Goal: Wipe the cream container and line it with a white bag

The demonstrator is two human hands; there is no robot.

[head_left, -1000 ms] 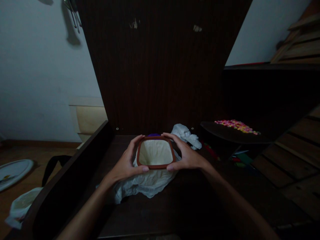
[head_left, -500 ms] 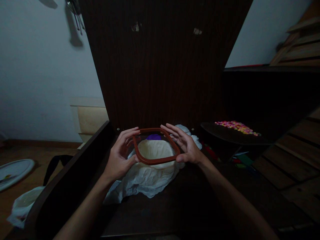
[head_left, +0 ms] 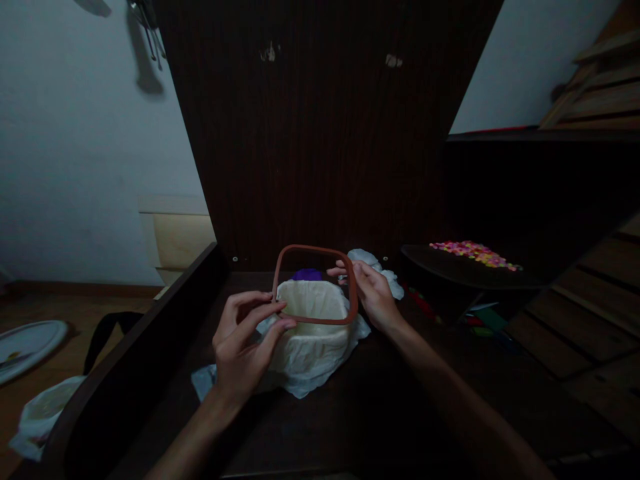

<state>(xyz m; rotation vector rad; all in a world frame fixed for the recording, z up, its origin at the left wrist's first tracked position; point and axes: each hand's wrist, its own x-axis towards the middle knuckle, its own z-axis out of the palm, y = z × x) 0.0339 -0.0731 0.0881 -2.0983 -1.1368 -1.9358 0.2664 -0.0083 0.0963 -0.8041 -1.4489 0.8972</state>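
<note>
Head view | left hand and right hand grip brown rounded-square rim | white bag-lined bin: outer walls hidden, floor too dim | purple item, far side, partly hidden

The bin sat on the desk, with a bag around it. The frame was at the bin's top, between the left hand and the right hand. Another bag lay behind, to the right. Farther right, beads lay on a shelf. Far left, a tray was on the floor.
</note>
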